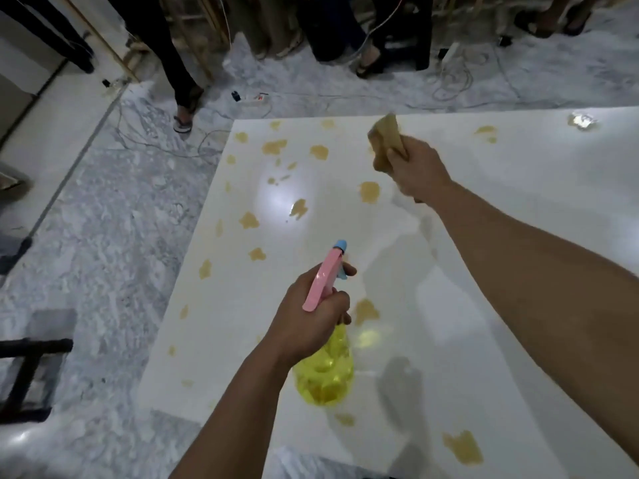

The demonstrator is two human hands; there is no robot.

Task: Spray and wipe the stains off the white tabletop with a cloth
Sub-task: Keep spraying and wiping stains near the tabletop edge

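The white tabletop [501,257] carries several yellow-brown stains [369,191], mostly on its left half and far edge. My left hand [311,316] grips a spray bottle [325,371] with a yellow body and a pink and blue head, held above the near-left part of the table, nozzle pointing away from me. My right hand [416,171] is raised over the far middle of the table and clutches a bunched tan cloth [386,140], which is lifted off the surface.
Grey marbled floor [103,243] lies left of and beyond the table. People's legs and sandalled feet [183,119] stand near the far left corner. Power strips and cables [254,98] trail on the floor behind the table. A black frame [27,368] stands at lower left.
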